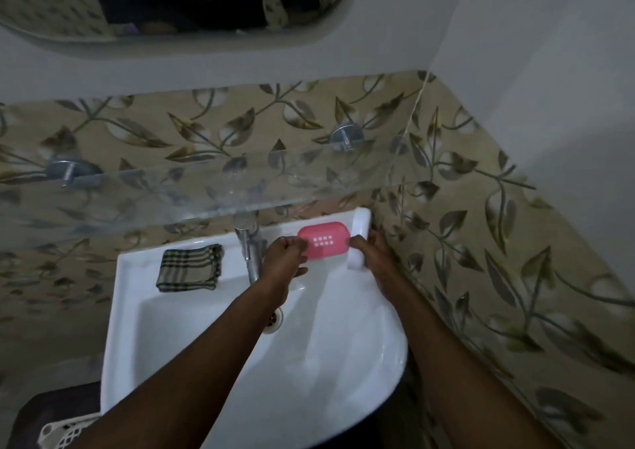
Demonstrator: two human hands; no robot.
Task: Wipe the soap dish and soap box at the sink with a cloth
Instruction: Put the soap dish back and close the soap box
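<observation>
A pink soap dish [324, 240] with white drain holes lies at the back right corner of the white sink [213, 352]. My left hand [283, 258] grips its left end and my right hand [369, 251] grips its right end, both with fingers closed on the dish. A folded checked cloth [189, 267] rests on the sink's back left ledge, apart from both hands. I cannot tell whether the pink piece is the dish or a part of the soap box.
A metal tap [251, 249] stands between the cloth and the dish. A glass shelf [206, 191] on metal brackets juts out above the sink. Leaf-patterned tiles close in on the right. The drain [275, 319] sits mid-basin. A white basket [65, 435] is at the lower left.
</observation>
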